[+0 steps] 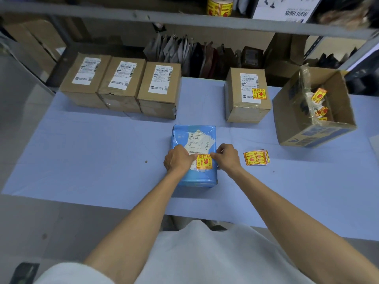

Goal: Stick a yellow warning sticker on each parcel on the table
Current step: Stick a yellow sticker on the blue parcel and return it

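Observation:
A blue plastic-wrapped parcel (193,138) with a white label lies at the middle of the table. A yellow warning sticker (204,162) lies flat on its near part. My left hand (178,159) presses a fingertip on the sticker's left edge. With curled fingers, my right hand (227,156) pinches the sticker's right edge. A small stack of loose yellow stickers (256,158) lies to the right of the parcel. Three cardboard parcels (122,83) stand in a row at the back left with only white labels. A fourth cardboard parcel (246,103) at the back right bears a yellow sticker (258,93).
An open carton (291,119) holding sticker scraps stands tilted at the right edge. A roll of yellow stickers (219,6) sits on the shelf above. The table has a pale blue cover (92,150), and its near edge runs just in front of my body.

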The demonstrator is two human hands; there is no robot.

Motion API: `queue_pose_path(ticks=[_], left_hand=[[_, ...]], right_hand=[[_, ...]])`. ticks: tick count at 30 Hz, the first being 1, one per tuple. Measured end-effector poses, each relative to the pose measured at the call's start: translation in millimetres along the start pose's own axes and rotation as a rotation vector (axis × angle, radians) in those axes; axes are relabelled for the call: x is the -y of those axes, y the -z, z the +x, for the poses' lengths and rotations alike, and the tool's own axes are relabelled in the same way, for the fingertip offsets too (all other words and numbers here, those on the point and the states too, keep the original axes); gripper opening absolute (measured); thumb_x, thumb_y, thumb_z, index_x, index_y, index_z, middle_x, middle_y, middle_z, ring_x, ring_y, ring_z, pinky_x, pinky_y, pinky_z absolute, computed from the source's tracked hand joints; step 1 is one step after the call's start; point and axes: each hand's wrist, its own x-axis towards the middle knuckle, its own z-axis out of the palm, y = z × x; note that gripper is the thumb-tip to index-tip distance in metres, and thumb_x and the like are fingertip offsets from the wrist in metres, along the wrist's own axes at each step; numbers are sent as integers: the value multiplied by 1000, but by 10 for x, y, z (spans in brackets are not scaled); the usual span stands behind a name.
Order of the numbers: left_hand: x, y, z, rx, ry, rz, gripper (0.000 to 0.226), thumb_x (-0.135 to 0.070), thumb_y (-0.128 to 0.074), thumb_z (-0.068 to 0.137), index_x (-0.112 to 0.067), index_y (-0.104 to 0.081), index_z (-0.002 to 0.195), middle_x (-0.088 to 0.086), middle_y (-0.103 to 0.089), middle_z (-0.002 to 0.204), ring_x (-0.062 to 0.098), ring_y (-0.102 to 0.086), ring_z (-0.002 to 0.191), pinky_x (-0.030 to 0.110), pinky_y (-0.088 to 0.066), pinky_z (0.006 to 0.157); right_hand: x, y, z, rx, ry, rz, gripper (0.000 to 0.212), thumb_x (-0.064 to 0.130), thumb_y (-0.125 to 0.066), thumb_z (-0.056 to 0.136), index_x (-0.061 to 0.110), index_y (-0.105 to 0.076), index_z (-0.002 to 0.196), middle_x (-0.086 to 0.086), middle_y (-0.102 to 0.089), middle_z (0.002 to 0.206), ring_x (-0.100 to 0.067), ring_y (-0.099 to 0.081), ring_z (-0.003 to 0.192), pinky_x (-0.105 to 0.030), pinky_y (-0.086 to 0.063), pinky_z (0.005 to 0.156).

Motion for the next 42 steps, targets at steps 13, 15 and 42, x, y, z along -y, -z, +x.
queue_pose_path(ticks=[13,15,42], left_hand=[[-596,646,-11,88,-441,-649,11,-5,-46,98,-9,-43,107,4,-58,93,16,-63,86,25,-55,79],[-653,713,-62,82,-481,-712,4,-9,-54,95,-6,-54,98,7,-66,88,20,-69,81,26,-58,73],[-1180,674,-373,-19,-583,-641,13,-22,-69,87,-10,-71,82,8,-71,75,19,-71,70,38,-61,74]], right_hand=[[852,384,-397,-218,662,235,25,18,-67,89,13,-60,112,0,-64,100,-10,-62,83,-25,-54,70],[888,441,-388,-275,714,185,17,18,-66,90,13,-66,106,0,-65,99,-9,-62,81,-30,-55,74],[539,977,-430,-205,601,670,15,9,-64,91,-2,-72,98,-12,-74,85,-25,-71,76,-32,-60,71]])
